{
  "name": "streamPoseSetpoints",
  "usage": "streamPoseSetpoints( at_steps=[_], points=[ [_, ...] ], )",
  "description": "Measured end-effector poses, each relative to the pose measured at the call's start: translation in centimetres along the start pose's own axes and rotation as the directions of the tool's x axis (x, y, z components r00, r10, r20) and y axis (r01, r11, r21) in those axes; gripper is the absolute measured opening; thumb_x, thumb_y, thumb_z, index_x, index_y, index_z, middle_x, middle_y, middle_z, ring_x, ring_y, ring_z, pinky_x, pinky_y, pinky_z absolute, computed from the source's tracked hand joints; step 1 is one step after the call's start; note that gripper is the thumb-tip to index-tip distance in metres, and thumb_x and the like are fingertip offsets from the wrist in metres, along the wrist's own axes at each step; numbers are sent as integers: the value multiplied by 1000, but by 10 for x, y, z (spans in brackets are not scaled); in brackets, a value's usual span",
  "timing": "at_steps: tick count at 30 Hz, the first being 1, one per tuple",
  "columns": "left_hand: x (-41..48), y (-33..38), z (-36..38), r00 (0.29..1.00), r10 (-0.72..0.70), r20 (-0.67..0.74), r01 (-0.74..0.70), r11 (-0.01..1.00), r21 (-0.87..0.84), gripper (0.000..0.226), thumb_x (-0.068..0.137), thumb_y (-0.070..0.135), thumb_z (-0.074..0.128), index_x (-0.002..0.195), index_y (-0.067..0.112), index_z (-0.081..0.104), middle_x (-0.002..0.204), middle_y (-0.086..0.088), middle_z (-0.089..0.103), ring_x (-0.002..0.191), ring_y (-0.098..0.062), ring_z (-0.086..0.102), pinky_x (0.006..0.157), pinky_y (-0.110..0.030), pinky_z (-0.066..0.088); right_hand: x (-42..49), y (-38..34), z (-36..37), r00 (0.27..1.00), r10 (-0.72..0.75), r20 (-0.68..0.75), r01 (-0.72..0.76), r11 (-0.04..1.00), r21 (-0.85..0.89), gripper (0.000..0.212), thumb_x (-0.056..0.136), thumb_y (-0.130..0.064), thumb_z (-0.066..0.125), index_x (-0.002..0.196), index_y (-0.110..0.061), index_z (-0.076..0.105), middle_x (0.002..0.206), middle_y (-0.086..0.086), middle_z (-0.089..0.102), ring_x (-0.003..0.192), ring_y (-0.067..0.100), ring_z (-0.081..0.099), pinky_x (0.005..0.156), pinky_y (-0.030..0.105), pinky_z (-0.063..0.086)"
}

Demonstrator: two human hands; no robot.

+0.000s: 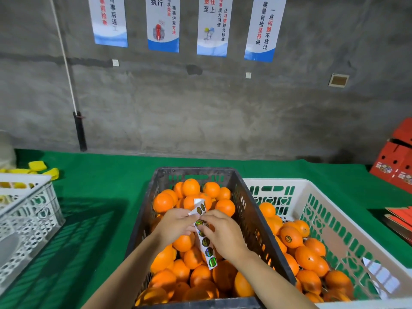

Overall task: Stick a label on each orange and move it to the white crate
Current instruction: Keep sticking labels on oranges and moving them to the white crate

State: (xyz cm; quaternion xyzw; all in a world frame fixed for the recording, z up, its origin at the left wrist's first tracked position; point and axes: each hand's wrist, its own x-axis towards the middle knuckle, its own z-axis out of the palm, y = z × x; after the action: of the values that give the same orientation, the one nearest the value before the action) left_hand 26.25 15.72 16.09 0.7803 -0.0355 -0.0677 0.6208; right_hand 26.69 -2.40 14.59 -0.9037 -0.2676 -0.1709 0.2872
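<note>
head: left hand [176, 224], right hand [225, 235], both hands pinching white label strip [208, 250], round shiny stickers.

Grey concrete wall [223, 108] bears posters [163, 25] above green table [100, 179].

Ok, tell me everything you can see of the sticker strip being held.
A narrow white paper strip carrying one row of round, shiny green-gold stickers. Its top end folds upward; the rest hangs down over the oranges in the black slatted plastic crate. The left hand holds it near the fold; the right hand pinches it there.
</note>
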Motion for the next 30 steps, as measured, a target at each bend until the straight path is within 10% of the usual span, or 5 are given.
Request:
streamPoseSetpoints(
  at_steps=[30],
  points=[
    [7,-5,-4,990,75,-118,-76,997,-3,22,99,33,59,98,17,74,95,0,76,92,-16,73,72,-20,56,-3,-5,-1,966,-175,-190,167,984,-56,8,94,-19,65,97,-14,70,101,-3,64,87,11,62,68,23,50]
  ],
)
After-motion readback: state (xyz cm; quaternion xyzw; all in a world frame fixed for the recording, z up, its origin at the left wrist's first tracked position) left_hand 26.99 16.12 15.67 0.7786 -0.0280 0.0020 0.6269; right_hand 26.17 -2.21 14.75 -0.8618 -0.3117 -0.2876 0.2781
